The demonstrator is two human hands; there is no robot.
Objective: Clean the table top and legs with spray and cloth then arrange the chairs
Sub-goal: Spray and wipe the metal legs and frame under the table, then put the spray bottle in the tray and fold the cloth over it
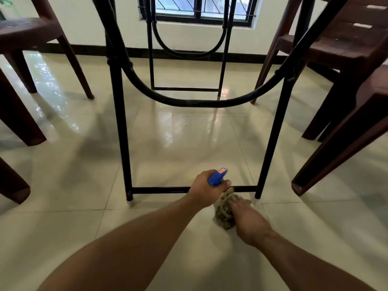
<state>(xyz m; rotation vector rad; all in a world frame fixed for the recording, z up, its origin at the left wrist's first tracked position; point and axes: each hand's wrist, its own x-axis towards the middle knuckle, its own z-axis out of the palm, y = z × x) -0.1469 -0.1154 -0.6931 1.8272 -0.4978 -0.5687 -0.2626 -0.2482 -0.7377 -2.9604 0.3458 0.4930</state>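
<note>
Two hands by table crossbar (159,190): left hand (206,189) grips spray bottle (217,178), right hand (249,221) holds cloth (223,213); brown chairs (344,49) flank.

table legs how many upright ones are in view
4. Near left leg and near right leg, joined by the floor bar; far left leg and far right leg, below the window. None seems hidden.

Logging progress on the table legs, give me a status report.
Left hand grips spray bottle at the bottom bar. Right hand holds cloth beside a table leg. Chairs stand close on both sides.
</note>
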